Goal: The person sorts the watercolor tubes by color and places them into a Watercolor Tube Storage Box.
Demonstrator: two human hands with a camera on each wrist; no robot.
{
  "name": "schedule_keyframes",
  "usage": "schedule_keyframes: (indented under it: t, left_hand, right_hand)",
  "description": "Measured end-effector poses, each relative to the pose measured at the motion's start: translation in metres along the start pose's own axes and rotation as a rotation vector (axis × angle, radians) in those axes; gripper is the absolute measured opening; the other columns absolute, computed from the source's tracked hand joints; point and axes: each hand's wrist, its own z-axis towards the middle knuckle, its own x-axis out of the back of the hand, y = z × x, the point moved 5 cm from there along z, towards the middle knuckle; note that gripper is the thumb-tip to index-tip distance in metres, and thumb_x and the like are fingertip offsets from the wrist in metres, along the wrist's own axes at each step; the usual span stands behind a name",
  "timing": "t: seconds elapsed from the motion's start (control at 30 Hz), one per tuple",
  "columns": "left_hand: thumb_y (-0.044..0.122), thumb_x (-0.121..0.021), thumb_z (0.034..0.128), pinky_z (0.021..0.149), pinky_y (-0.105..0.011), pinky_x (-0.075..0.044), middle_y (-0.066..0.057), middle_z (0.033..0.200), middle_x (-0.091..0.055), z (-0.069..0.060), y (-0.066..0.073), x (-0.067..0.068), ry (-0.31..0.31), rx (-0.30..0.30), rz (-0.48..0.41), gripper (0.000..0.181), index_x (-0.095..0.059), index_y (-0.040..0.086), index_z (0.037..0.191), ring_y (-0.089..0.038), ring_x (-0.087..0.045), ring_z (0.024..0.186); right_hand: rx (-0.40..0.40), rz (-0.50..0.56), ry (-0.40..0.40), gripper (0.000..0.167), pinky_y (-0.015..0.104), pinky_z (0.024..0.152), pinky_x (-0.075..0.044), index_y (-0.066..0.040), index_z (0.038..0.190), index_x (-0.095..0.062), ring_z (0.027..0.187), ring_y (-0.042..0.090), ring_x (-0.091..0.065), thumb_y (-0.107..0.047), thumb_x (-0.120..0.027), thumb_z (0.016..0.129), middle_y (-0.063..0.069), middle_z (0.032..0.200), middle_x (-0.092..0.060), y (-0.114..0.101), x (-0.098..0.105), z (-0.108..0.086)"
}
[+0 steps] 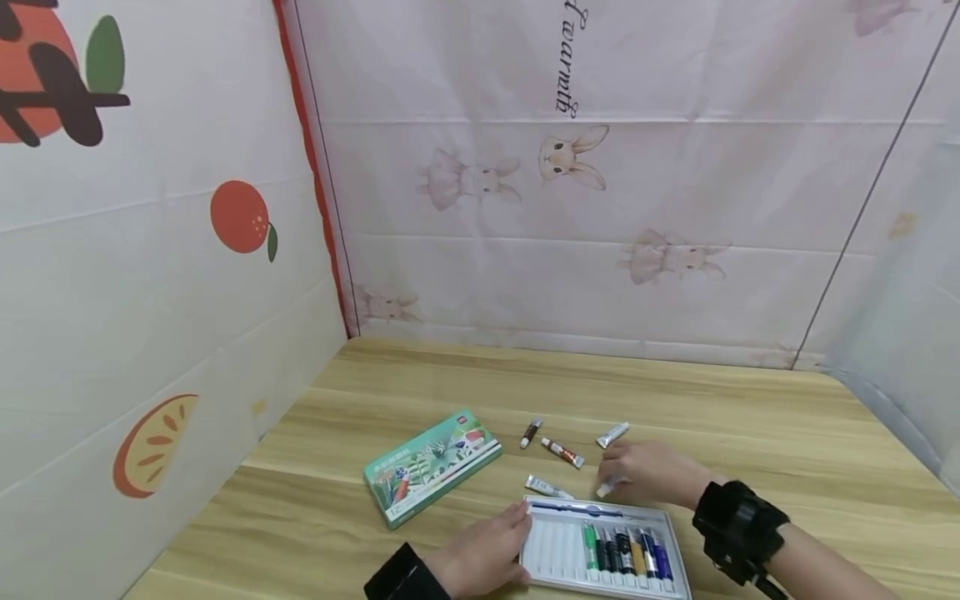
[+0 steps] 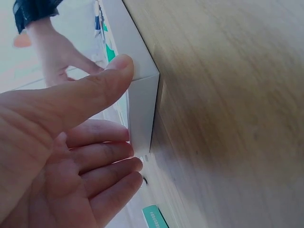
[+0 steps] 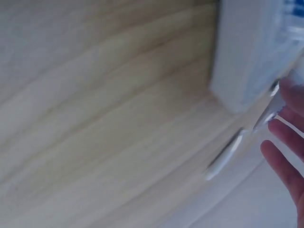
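Note:
A white plastic tray (image 1: 555, 546) holds several paint tubes (image 1: 626, 552), green, black, ochre and blue, in its right part; grooves on its left side show bare. A dark paintbrush (image 1: 576, 508) lies along its far edge. My left hand (image 1: 489, 552) rests against the tray's left side. In the left wrist view its thumb (image 2: 114, 71) touches the tray wall (image 2: 142, 109), and the fingers extend loosely alongside. Just beyond the tray, my right hand (image 1: 648, 472) pinches a small whitish paint tube (image 1: 606, 487), partly hidden by the fingers; the right wrist view is blurred.
Loose on the wooden table (image 1: 300, 517) lie a dark brown tube (image 1: 531, 432), a reddish-brown tube (image 1: 562, 452) and pale tubes (image 1: 612, 434) near the right hand and tray. A green paint box (image 1: 431, 468) lies left. Printed cloth walls (image 1: 480, 275) stand around the table.

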Motion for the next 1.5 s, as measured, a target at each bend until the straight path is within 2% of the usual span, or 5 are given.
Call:
schedule_keyframes:
  t: [0.2, 0.47, 0.7, 1.3, 1.5]
  left_hand:
    - [0.034, -0.064, 0.0836, 0.100, -0.027, -0.034, -0.010, 0.141, -0.037, -0.001, -0.001, 0.002, -0.006, 0.027, -0.022, 0.062, -0.045, 0.002, 0.133, -0.017, -0.034, 0.128]
    - [0.035, -0.063, 0.0846, 0.099, -0.027, -0.035, -0.011, 0.141, -0.038, -0.002, -0.001, 0.001, 0.003, -0.002, -0.004, 0.061, -0.046, 0.002, 0.133, -0.017, -0.035, 0.128]
    - [0.035, -0.062, 0.0852, 0.099, -0.028, -0.035, -0.012, 0.141, -0.037, -0.002, -0.001, 0.001, -0.006, -0.001, -0.036, 0.061, -0.046, 0.001, 0.133, -0.017, -0.034, 0.128]
    - [0.032, -0.063, 0.0858, 0.099, -0.026, -0.035, -0.014, 0.140, -0.039, -0.003, 0.000, 0.001, 0.010, -0.025, -0.045, 0.059, -0.046, -0.001, 0.131, -0.018, -0.035, 0.127]
    - [0.031, -0.064, 0.0855, 0.099, -0.026, -0.034, -0.015, 0.139, -0.039, -0.004, 0.001, 0.003, 0.010, -0.028, -0.037, 0.059, -0.046, -0.002, 0.131, -0.018, -0.035, 0.127]
  right_hand:
    - [0.126, -0.064, 0.086, 0.020, 0.010, 0.062, -0.045, -0.019, 0.089, -0.070, 0.077, 0.003, -0.056, -0.016, -0.077, 0.071, -0.010, 0.085, -0.062, -0.032, 0.017, 0.012]
    - [0.232, -0.093, 0.029, 0.022, 0.015, 0.076, -0.047, -0.018, 0.097, -0.068, 0.095, 0.006, -0.057, -0.015, -0.073, 0.076, -0.006, 0.102, -0.064, -0.067, 0.011, 0.018]
    - [0.300, -0.196, 0.017, 0.024, 0.014, 0.075, -0.046, -0.021, 0.095, -0.066, 0.092, 0.004, -0.056, -0.009, -0.073, 0.075, -0.011, 0.098, -0.063, -0.080, 0.005, 0.018]
    - [0.274, -0.071, -0.073, 0.027, 0.019, 0.080, -0.047, -0.020, 0.106, -0.065, 0.101, 0.006, -0.054, -0.009, -0.068, 0.082, -0.009, 0.106, -0.062, -0.082, -0.001, 0.015]
    - [0.219, 0.120, -0.075, 0.025, 0.020, 0.083, -0.046, -0.019, 0.110, -0.065, 0.103, 0.005, -0.053, -0.010, -0.063, 0.087, -0.009, 0.107, -0.061, -0.079, -0.003, 0.012]
